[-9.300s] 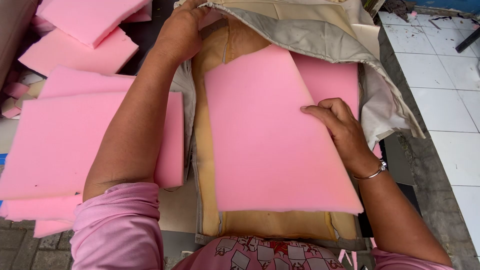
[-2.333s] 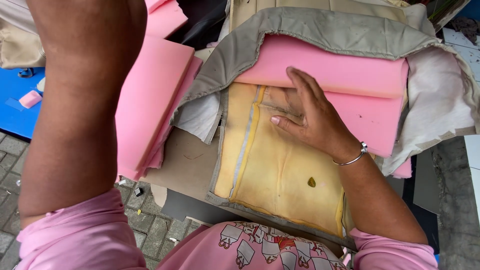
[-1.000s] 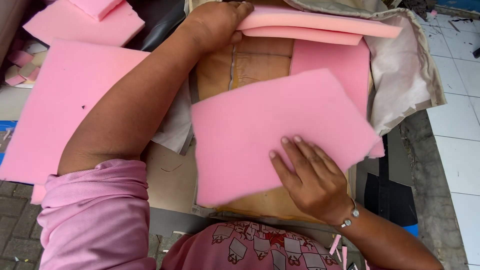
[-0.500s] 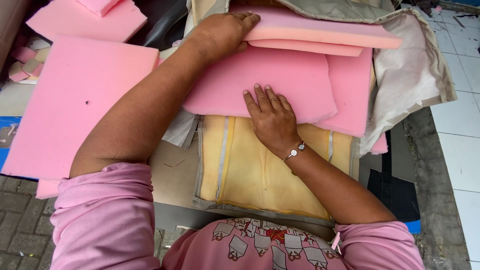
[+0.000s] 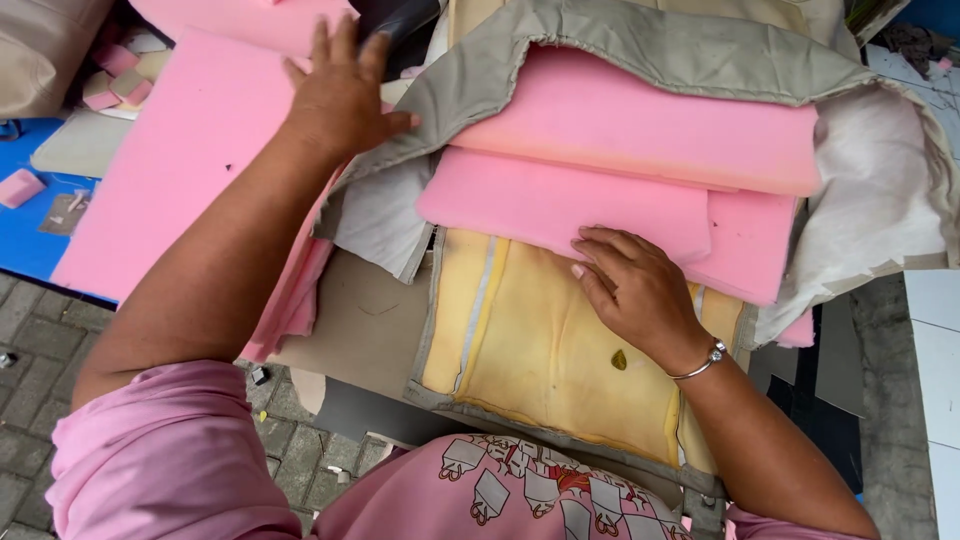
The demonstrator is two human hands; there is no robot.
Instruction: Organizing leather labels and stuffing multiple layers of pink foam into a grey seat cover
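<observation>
A grey fabric seat cover (image 5: 640, 35) lies folded back over several pink foam sheets (image 5: 640, 130) that rest on a yellowed foam cushion (image 5: 530, 340). My right hand (image 5: 635, 285) lies flat on the cushion, fingertips pressing the near edge of the lowest pink sheet (image 5: 560, 205). My left hand (image 5: 340, 90) is spread open, palm down, on the cover's left edge where it meets a big pink foam sheet (image 5: 190, 170) lying to the left.
More pink foam pieces (image 5: 115, 85) and a blue surface (image 5: 30, 225) sit at far left. Brown cardboard (image 5: 360, 320) lies under the cushion. Brick paving (image 5: 30, 370) is at lower left, white floor tiles (image 5: 935, 330) at right.
The pink sheet my right hand was sliding now sits tucked deeper under the grey cover. My left hand has left the upper foam sheets and moved left onto the cover's edge.
</observation>
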